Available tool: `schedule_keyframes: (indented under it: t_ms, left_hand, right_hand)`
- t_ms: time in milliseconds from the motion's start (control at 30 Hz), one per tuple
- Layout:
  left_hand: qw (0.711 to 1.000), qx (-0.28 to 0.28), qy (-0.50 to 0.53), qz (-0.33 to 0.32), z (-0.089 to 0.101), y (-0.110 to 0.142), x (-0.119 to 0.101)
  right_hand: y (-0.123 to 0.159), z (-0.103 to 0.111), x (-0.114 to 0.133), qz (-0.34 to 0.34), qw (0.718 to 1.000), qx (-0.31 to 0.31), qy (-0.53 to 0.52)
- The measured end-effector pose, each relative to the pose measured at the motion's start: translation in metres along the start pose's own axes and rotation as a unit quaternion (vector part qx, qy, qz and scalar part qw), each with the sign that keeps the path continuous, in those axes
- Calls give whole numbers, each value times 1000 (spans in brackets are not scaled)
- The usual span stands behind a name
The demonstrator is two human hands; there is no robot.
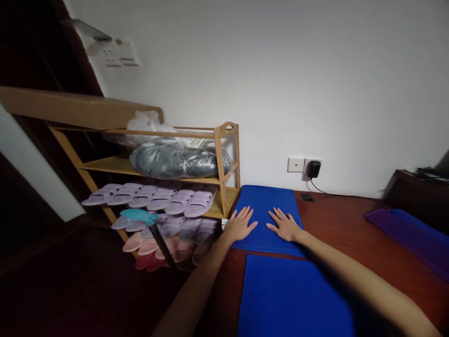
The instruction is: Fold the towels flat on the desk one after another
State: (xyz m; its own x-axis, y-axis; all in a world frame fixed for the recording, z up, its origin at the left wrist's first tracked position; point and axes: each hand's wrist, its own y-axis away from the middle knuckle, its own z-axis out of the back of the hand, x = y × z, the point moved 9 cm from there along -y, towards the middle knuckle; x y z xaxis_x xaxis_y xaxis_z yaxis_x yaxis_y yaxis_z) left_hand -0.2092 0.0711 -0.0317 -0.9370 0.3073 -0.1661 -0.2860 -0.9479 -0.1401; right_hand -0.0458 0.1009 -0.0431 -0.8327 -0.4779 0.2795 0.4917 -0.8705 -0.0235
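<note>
A flat blue fabric rectangle (263, 201) lies on the red-brown wooden table (326, 220), near the wall. On its left part rests my left hand (241, 225), palm down with fingers spread. My right hand (285, 225) lies flat on the right part of the same piece, fingers also apart. Neither hand grips anything. Closer to me, a second blue rectangle (291, 299) lies on the table, separated from the first by a narrow strip of wood. My right forearm passes over its right side and shades it.
Left of the table stands a wooden rack (220, 159) with lilac slippers (178, 201), a plastic-wrapped dark bundle (175, 159) and a cardboard box (87, 110). A teal-topped pole (138, 215) leans before it. At right are a purple piece (403, 234) and a plugged-in black adapter (314, 168) with its cable.
</note>
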Motion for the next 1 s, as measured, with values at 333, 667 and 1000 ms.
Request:
schedule_keyframes:
  t_ms: [333,667,1000]
  left_hand:
    - [998,-55,0,-19,28,7,-20]
    - [986,-43,65,-146,45,109,-88]
    - [936,38,350,-27,33,93,-46]
  right_hand:
    - [128,44,-65,-66,998,-5,14]
    - [240,49,-91,-108,987,-76,-95]
    - [235,51,-94,-85,929,-92,-350]
